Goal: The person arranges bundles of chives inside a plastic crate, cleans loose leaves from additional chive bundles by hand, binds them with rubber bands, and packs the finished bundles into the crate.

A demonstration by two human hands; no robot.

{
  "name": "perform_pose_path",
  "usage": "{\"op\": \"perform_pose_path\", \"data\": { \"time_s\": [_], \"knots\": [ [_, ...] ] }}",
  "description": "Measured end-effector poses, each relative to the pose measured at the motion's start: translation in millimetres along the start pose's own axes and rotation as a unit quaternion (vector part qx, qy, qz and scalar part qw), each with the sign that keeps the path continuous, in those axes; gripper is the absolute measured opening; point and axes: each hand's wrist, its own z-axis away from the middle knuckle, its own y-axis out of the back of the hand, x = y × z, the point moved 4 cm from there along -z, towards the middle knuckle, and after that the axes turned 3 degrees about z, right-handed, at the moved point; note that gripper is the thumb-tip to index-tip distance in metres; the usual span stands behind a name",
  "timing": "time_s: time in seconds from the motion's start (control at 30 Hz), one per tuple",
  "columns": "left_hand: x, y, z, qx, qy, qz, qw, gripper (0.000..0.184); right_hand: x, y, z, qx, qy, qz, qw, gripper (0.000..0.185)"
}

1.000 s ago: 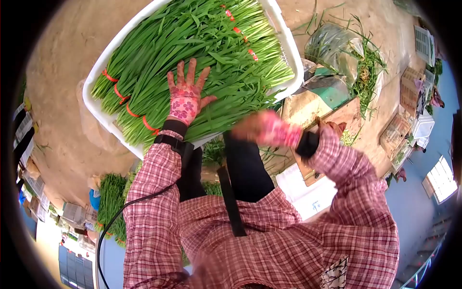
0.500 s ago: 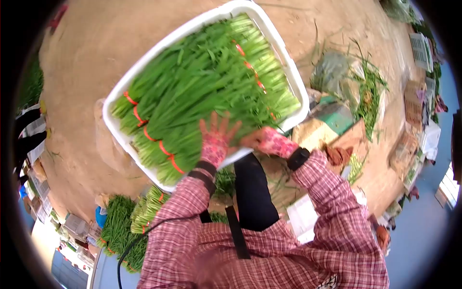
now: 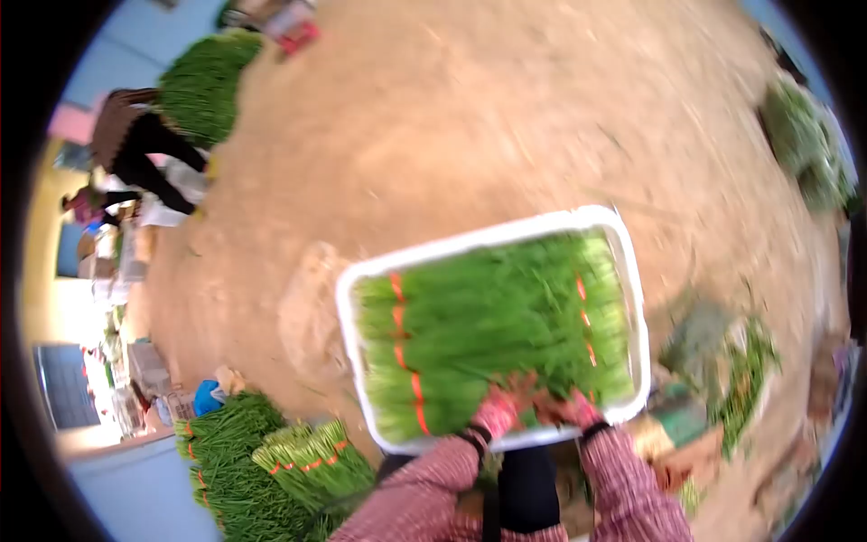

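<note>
A white plastic crate (image 3: 497,237) holds bunches of long green leafy vegetables (image 3: 488,316) with pale stalk ends, tied with orange-red bands near both sides. My left hand (image 3: 506,408), in a pink patterned hand cover with bare fingers, lies on the leaves near the crate's close edge, fingers stretched out. Beside it, my right hand (image 3: 571,411), in a similar cover, is over the leaves at the same edge. Motion smears its fingers, so their grip cannot be made out. The fingertips of the two hands are close together.
More tied bunches (image 3: 312,461) are piled at lower left, near a blue bag (image 3: 209,397). At right lie loose greens with plastic (image 3: 748,370) and a green-and-tan carton (image 3: 673,425). A person (image 3: 149,149) bends by a heap of greens (image 3: 208,86) at upper left.
The view has swung, so the crate appears lower, further right and less tilted. My hands remain by its close edge, and the other person is now more fully in view.
</note>
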Motion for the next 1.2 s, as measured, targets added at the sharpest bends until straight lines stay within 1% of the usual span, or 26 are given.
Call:
{"op": "perform_pose_path", "data": {
  "time_s": [0.07, 0.1, 0.13, 0.2, 0.23, 0.27, 0.3, 0.33, 0.37, 0.4, 0.43, 0.47, 0.5, 0.53, 0.6, 0.63, 0.7, 0.73, 0.77, 0.8, 0.87, 0.97, 1.03, 1.1, 1.13, 1.2],
  "knots": [
    [-1, 9, 4, 0.007, 0.0, -0.018, 1.0, 0.109, 40, 2, 1, 0.099, 0.011, 0.013, 0.995, 0.041],
    [1, 12, 7, 0.001, 0.0, -0.022, 1.0, 0.109, 60, 2, 13, 0.074, -0.182, -0.171, 0.965, 0.037],
    [3, 18, 11, -0.004, 0.0, -0.023, 1.0, 0.109, 75, 11, 12, 0.101, -0.161, -0.084, 0.978, 0.036],
    [11, 31, 19, -0.037, 0.006, -0.036, 0.999, 0.11, 97, 23, 1, 0.156, -0.117, 0.085, 0.977, 0.034],
    [13, 37, 20, -0.053, 0.018, -0.053, 0.997, 0.111, 39, 34, 14, 0.058, -0.055, 0.368, 0.926, 0.034],
    [15, 37, 23, -0.042, 0.024, -0.057, 0.997, 0.112, 14, 49, 38, 0.12, -0.112, 0.2, 0.966, 0.033],
    [16, 38, 26, -0.032, 0.031, -0.062, 0.997, 0.113, 2, 60, 52, 0.176, -0.168, 0.021, 0.97, 0.032],
    [18, 38, 29, -0.021, 0.038, -0.066, 0.997, 0.114, -18, 69, 58, 0.214, -0.121, 0.107, 0.964, 0.029],
    [21, 35, 31, -0.012, 0.04, -0.077, 0.996, 0.103, -42, 68, 64, 0.305, -0.051, 0.185, 0.933, 0.025],
    [26, 29, 30, 0.009, 0.047, -0.093, 0.994, 0.092, -109, 56, 80, 0.367, 0.059, 0.176, 0.911, 0.023],
    [31, 19, 28, 0.026, 0.056, -0.115, 0.991, 0.082, -145, 44, 79, 0.377, 0.191, 0.248, 0.872, 0.037],
    [34, 9, 25, 0.038, 0.066, -0.132, 0.988, 0.073, -182, 33, 74, 0.348, 0.222, 0.263, 0.872, 0.047],
    [36, -3, 19, 0.03, 0.078, -0.131, 0.988, 0.065, -214, 22, 67, 0.306, 0.254, 0.316, 0.861, 0.058],
    [38, -16, 14, 0.021, 0.089, -0.13, 0.987, 0.059, -226, 11, 54, 0.287, 0.263, 0.366, 0.845, 0.064],
    [37, -7, 20, 0.017, 0.102, -0.137, 0.985, 0.049, -239, 0, 25, 0.246, 0.276, 0.437, 0.82, 0.071],
    [43, 21, 35, 0.036, 0.092, -0.121, 0.988, 0.048, -242, -3, 12, 0.234, 0.278, 0.473, 0.803, 0.073],
    [33, 8, 30, -0.047, 0.062, -0.077, 0.994, 0.057, -245, -2, -3, 0.215, 0.269, 0.508, 0.79, 0.074],
    [36, 18, 35, -0.039, 0.05, -0.08, 0.995, 0.07, -245, 2, -12, 0.203, 0.271, 0.521, 0.784, 0.074],
    [36, 24, 36, -0.01, 0.052, -0.065, 0.996, 0.088, -244, 2, -22, 0.18, 0.279, 0.535, 0.777, 0.074],
    [35, 30, 38, 0.018, 0.054, -0.049, 0.997, 0.108, -242, 5, -31, 0.182, 0.276, 0.542, 0.773, 0.074],
    [33, 32, 35, 0.094, 0.053, -0.042, 0.993, 0.101, -221, 14, -48, 0.185, 0.279, 0.533, 0.777, 0.075],
    [23, 27, 26, 0.097, 0.036, -0.001, 0.995, 0.103, -196, 24, -70, 0.167, 0.268, 0.51, 0.8, 0.075],
    [18, 10, 11, 0.064, 0.044, -0.022, 0.997, 0.101, -181, 25, -89, 0.18, 0.283, 0.511, 0.791, 0.075],
    [14, 3, 5, 0.141, 0.044, -0.052, 0.988, 0.099, -176, 28, -102, 0.168, 0.274, 0.508, 0.799, 0.074],
    [14, 8, 3, 0.069, 0.039, -0.035, 0.996, 0.09, -183, 28, -96, 0.168, 0.284, 0.494, 0.805, 0.073],
    [16, 1, 3, 0.057, 0.049, -0.017, 0.997, 0.097, -196, 31, -82, 0.167, 0.292, 0.485, 0.807, 0.071]
  ]
}}
